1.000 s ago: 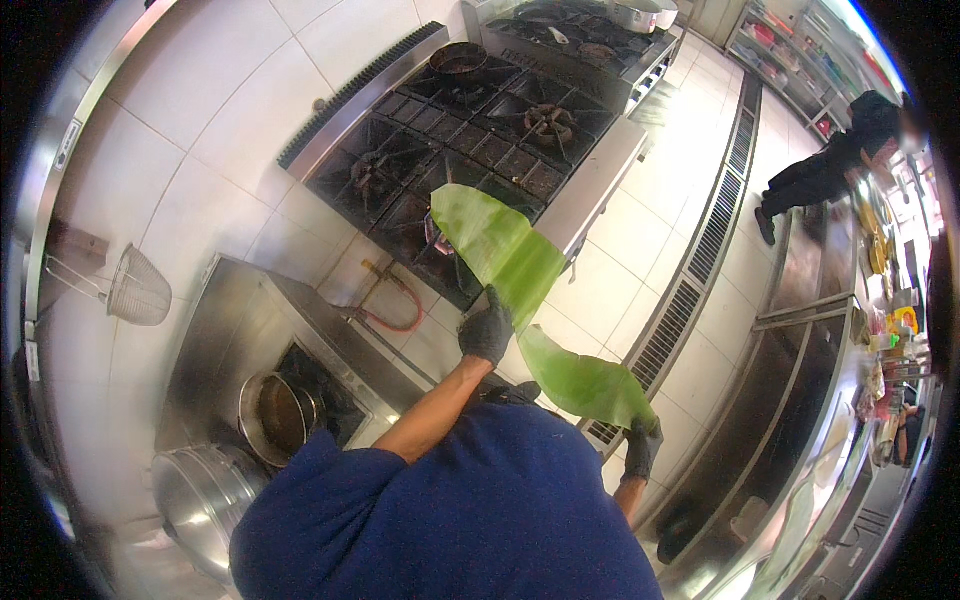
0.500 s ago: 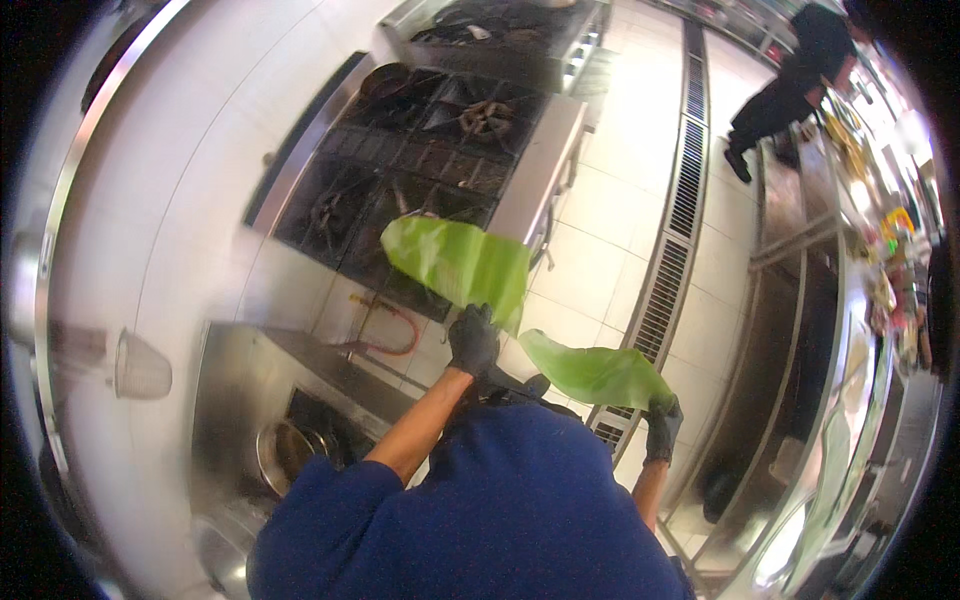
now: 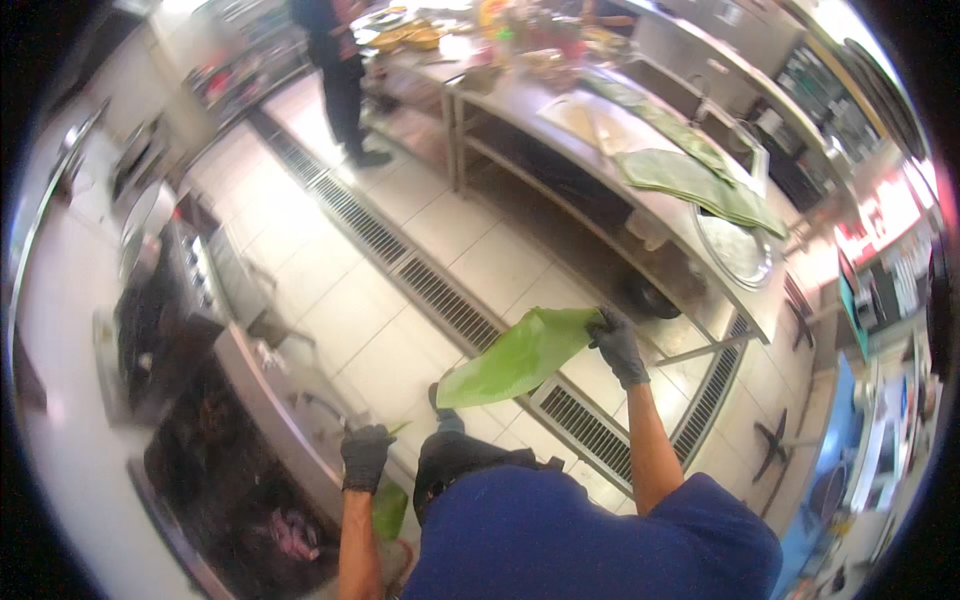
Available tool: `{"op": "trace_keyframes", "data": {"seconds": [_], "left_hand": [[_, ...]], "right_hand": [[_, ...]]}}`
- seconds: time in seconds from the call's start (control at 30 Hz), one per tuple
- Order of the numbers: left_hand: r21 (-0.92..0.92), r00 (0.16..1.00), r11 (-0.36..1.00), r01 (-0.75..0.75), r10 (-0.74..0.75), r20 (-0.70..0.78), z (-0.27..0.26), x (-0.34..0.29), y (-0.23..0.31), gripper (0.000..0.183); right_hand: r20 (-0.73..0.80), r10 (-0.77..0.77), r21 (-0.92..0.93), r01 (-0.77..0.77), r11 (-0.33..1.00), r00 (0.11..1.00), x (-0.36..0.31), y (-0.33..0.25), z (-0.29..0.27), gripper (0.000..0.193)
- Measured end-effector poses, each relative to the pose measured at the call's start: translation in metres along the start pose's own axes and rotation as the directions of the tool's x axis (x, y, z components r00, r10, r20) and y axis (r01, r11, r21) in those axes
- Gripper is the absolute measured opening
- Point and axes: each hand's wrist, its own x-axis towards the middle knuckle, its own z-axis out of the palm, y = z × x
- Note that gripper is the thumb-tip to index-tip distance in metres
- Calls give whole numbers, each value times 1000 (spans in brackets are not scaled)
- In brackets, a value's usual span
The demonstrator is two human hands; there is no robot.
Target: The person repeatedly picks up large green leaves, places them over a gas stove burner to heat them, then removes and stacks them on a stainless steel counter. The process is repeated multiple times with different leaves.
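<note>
Both my hands wear dark gloves. My right hand [image 3: 619, 348] is closed on one end of a wide green banana leaf piece [image 3: 522, 358], which stretches leftward above the floor in front of my body. My left hand [image 3: 366, 457] is closed beside the stove's front edge. A second banana leaf piece [image 3: 389, 511] hangs below it, partly hidden by my forearm, with a thin green tip showing at my fingers. More long green leaves [image 3: 695, 187] lie stacked on the steel worktable [image 3: 560, 140] ahead of me to the right.
The dark stove [image 3: 225, 480] stands close on my left, with another cooking range [image 3: 160, 310] beyond it. A floor drain grate [image 3: 440, 290] runs diagonally across the tiles. Another person [image 3: 338, 80] stands at the worktable's far end. A round metal bowl [image 3: 738, 245] sits near the leaves.
My view has turned right, from the stove toward the worktable. Both hands still hold their leaf pieces; the left one's leaf, formerly spread over the stove, now hangs down.
</note>
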Motion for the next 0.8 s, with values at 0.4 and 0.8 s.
{"op": "trace_keyframes", "data": {"seconds": [0.4, 0.8], "left_hand": [[-71, 936, 934, -349, 344, -67, -35, 289, -36, 13], [-440, 785, 683, -583, 613, -89, -94, 526, 19, 16]], "right_hand": [[-516, -283, -435, 37, 900, 809, 73, -77, -97, 24], [-775, 4, -136, -174, 975, 632, 56, -91, -145, 29]]}}
